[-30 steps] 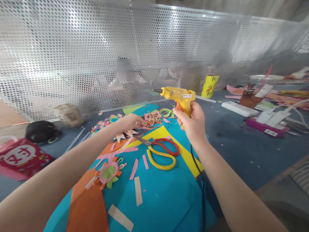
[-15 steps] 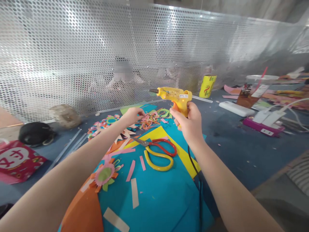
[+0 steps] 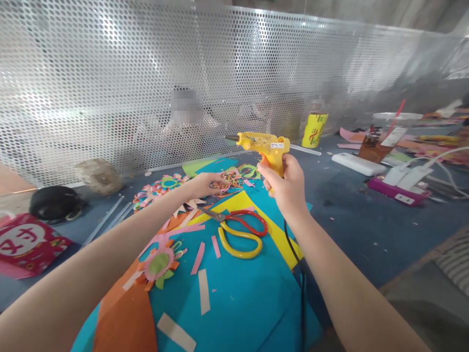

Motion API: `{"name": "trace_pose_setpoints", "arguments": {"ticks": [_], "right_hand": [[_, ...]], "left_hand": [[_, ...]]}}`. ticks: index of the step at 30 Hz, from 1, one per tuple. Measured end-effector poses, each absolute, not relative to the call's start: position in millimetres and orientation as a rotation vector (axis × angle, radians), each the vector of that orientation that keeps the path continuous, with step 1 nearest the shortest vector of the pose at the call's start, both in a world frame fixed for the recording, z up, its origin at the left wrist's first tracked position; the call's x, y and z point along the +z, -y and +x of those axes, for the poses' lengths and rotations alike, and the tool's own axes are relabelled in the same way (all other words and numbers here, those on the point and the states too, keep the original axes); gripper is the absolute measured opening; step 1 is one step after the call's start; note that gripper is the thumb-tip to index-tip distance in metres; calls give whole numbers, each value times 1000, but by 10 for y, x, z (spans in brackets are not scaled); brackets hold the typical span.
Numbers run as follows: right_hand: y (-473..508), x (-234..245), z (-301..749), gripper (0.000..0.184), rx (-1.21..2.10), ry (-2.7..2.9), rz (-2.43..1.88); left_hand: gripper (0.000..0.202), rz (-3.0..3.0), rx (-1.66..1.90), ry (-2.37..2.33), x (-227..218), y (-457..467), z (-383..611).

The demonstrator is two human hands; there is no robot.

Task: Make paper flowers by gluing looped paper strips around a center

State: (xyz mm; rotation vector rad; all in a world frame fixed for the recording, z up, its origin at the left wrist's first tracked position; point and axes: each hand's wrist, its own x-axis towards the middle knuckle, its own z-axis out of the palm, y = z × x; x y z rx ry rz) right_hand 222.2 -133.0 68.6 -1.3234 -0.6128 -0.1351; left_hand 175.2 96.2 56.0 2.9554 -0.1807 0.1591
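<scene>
My right hand [image 3: 287, 188] is wrapped round the grip of a yellow hot glue gun [image 3: 262, 145], held up above the table with its nozzle pointing left. A black cord [image 3: 298, 274] runs down from it. My left hand [image 3: 203, 185] reaches forward, its fingertips pinched in a heap of thin coloured paper strips [image 3: 229, 180]. Just in front of both hands lie scissors [image 3: 240, 230] with one red and one yellow handle, on yellow and blue sheets [image 3: 252, 303].
A paper flower [image 3: 159, 264] and loose strips lie near my left arm, more flowers [image 3: 161, 188] farther back. A perforated metal screen [image 3: 146, 83] closes off the back. A stone [image 3: 98, 175], a black object [image 3: 53, 203], a yellow can [image 3: 314, 130] and a power strip [image 3: 395, 188] stand around.
My left hand has shifted a little to the right into the strip heap. The glue gun has drifted slightly left and lower in view.
</scene>
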Motion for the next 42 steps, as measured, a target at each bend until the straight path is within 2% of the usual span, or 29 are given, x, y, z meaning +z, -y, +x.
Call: {"name": "trace_pose_setpoints", "arguments": {"ticks": [7,16,21,27,33,38,42], "right_hand": [[1326,695,2203,30,-89,583,-1308],[1337,746,2161,29,-22,536,-1242],[1342,744,2173,29,-25,533,-1254],[1332,742,2179,31,-20,537,-1236],[1329,741,2175,29,-18,539,-1241],[1336,743,2175,29,-13,522,-1269],[1323,706,2188,31,-4,565,-1340]], "left_hand": [[24,3015,81,520,551,-762,1418],[37,3241,273,807,425,-700,1326],[36,3218,259,609,442,-719,1369],[34,3114,426,192,503,-802,1392],[26,3007,485,-180,458,-852,1517],[37,2966,564,-247,450,-841,1532],[31,2954,460,-255,503,-762,1368]]}}
